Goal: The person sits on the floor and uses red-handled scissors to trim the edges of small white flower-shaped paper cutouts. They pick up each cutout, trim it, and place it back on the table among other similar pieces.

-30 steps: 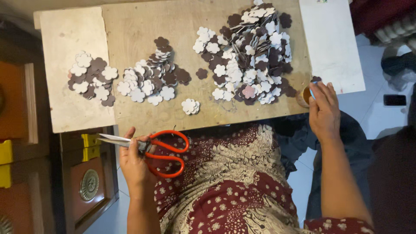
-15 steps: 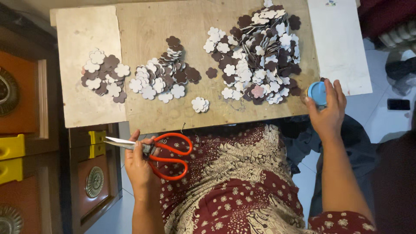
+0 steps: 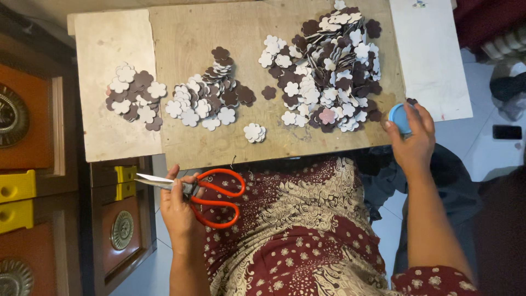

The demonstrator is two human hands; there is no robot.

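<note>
Soft, even indoor light from above, bright enough over the wooden board (image 3: 219, 33) and the heaps of flower cutouts (image 3: 329, 66). Short, faint shadows under each cutout; no hard glare, only a pale sheen on the scissor blades (image 3: 156, 181). Sharp at centre, slightly softer toward the corners. Dim and murky along the left edge and lower right. Mild wide-angle bending at the borders.

I see the round blue object (image 3: 400, 118) partly hidden behind my right hand (image 3: 413, 143); the top edge crops the large flower-cutout pile (image 3: 329, 66).
</note>
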